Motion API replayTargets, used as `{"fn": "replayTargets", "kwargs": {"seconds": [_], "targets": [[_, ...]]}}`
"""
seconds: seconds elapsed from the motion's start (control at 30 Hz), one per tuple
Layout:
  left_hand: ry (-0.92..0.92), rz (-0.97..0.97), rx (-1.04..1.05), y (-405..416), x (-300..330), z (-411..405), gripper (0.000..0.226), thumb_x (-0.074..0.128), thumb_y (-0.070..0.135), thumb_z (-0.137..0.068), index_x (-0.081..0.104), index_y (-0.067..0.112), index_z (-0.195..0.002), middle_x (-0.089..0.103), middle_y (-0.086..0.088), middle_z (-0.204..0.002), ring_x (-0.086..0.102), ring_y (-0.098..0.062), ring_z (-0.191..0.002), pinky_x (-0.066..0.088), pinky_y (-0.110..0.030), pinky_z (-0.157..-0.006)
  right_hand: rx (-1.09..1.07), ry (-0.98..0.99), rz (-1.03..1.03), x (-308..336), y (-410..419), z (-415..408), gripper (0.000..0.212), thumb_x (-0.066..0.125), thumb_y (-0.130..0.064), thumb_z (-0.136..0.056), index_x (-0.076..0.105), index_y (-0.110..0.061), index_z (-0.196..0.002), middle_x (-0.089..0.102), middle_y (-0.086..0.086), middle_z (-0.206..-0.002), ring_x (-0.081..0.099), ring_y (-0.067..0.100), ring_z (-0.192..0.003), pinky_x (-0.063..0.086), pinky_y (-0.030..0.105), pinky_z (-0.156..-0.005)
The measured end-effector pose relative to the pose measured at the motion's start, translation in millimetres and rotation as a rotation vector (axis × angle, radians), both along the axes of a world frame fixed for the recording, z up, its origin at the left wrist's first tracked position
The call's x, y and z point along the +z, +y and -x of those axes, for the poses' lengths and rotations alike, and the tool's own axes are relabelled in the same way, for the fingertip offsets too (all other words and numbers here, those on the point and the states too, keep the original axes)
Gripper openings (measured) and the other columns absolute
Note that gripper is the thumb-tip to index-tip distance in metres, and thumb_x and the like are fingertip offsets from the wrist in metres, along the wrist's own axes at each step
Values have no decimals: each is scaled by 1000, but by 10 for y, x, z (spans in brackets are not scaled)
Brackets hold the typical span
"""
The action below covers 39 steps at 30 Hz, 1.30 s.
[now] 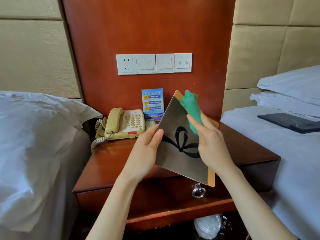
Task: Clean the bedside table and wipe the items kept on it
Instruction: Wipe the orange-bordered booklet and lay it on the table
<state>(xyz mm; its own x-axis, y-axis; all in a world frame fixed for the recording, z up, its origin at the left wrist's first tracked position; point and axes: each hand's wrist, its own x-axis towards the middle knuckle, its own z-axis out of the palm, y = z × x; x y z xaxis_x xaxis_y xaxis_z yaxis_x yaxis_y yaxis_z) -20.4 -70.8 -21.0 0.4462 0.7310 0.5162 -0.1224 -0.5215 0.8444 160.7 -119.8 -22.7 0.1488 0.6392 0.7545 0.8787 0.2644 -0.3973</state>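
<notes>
A person stands before a glossy red-brown wooden bedside table [110, 163] set between 2 beds with white linen. At the table's back left corner sits a beige corded telephone [123, 123], its handset resting in the cradle and its coiled cord hanging over the left edge. Just right of it, against the back edge, a blue printed notice card [152, 103] stands upright; its lower right part is hidden behind the held card. On the wooden panel above, a row of 4 white wall plates [154, 63] holds 1 socket and 3 sets of switches.

The left hand [147, 149] grips a flat, stiff, square brown card [174, 139] by its left corner, thumb curled over the front face and fingers behind. The card is held tilted like a diamond above the table's middle and right part, off the surface, with a black ribbon bow printed on it and an orange backing showing along its edges. The right hand [211, 141] clutches a bunched green cloth [191, 108], fingers curled round it, and presses it against the card's upper right edge.

Below the front edge, a drawer carries a shiny metal ring pull [198, 191]. In the open shelf under the drawer lies something white in clear wrapping. On the right bed lies a dark flat folder [292, 122].
</notes>
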Motion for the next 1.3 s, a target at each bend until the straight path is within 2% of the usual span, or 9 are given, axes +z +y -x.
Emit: {"fn": "replayTargets", "kwargs": {"seconds": [0.17, 0.3, 0.5, 0.63, 0.73, 0.93, 1.07, 1.2, 1.3], "targets": [[-1, 54, -30, -30, 0, -49, 45, 42, 21, -103, 67, 57, -93, 67, 35, -100, 60, 16, -99, 43, 0, -75, 242, -77, 15, -9, -6, 256, 61, 47, 10, -92, 43, -25, -141, 22, -12, -153, 20, 6, -143, 18, 23, -116], [-119, 129, 70, 51, -66, -80, 30, 44, 17, -102, 66, 31, -116, 69, 15, -116, 60, -2, -114, 48, -22, -96, 375, 18, 62, -13, -33, 300, 49, 45, 5, -96, 54, -26, -133, 35, -7, -151, 27, 1, -139, 23, 25, -116], [-355, 254, 233, 49, -146, -140, 36, 38, 5, -97, 68, 19, -113, 72, -2, -111, 64, -21, -111, 48, -48, -99, 485, -21, 159, -37, -56, 346, 45, 50, 9, -92, 65, -23, -119, 46, -8, -141, 33, -10, -131, 23, 9, -109], [-558, 267, 314, 84, -62, -70, 31, 37, 9, -100, 65, 16, -110, 69, -11, -107, 63, -32, -105, 50, -50, -92, 501, -26, 189, -56, -39, 320, 52, 47, 12, -92, 65, -29, -118, 44, -13, -139, 33, -4, -133, 22, 11, -110], [-640, 230, 382, 159, -8, 23, 30, 35, 17, -104, 63, 16, -115, 67, -9, -113, 62, -23, -106, 48, -45, -97, 374, 6, 107, -109, -7, 289, 62, 42, 15, -90, 59, -32, -126, 36, -12, -140, 29, 0, -135, 18, 10, -111], [-518, 36, 360, 109, 18, -12, 39, 36, 14, -103, 65, 39, -105, 70, 25, -100, 62, 9, -95, 47, -9, -77, 44, 96, 12, -210, 89, 170, 65, 44, 25, -81, 54, -15, -132, 41, 6, -147, 40, 19, -135, 21, 17, -111], [-362, 61, 254, 141, -19, 2, 32, 38, 23, -103, 65, 36, -115, 71, 14, -110, 63, -3, -106, 49, -26, -90, -39, 152, -29, -189, 90, 146, 60, 45, 22, -83, 52, -10, -134, 40, 5, -148, 40, 17, -133, 16, 3, -105], [-180, 52, 123, 141, -35, 36, 30, 44, 30, -100, 62, 30, -123, 68, 8, -120, 60, -14, -117, 45, -38, -101, -110, 173, -38, -136, 76, 113, 59, 44, 17, -86, 48, -12, -138, 37, 4, -150, 39, 20, -135, 32, 29, -112], [-55, 45, 9, 102, -56, 18, 28, 45, 35, -95, 66, 39, -113, 70, 11, -115, 63, -10, -112, 46, -34, -98, -85, 186, -86, -56, 53, 77, 57, 39, 16, -88, 49, -13, -137, 39, 4, -148, 37, 19, -135, 30, 27, -112]]}}
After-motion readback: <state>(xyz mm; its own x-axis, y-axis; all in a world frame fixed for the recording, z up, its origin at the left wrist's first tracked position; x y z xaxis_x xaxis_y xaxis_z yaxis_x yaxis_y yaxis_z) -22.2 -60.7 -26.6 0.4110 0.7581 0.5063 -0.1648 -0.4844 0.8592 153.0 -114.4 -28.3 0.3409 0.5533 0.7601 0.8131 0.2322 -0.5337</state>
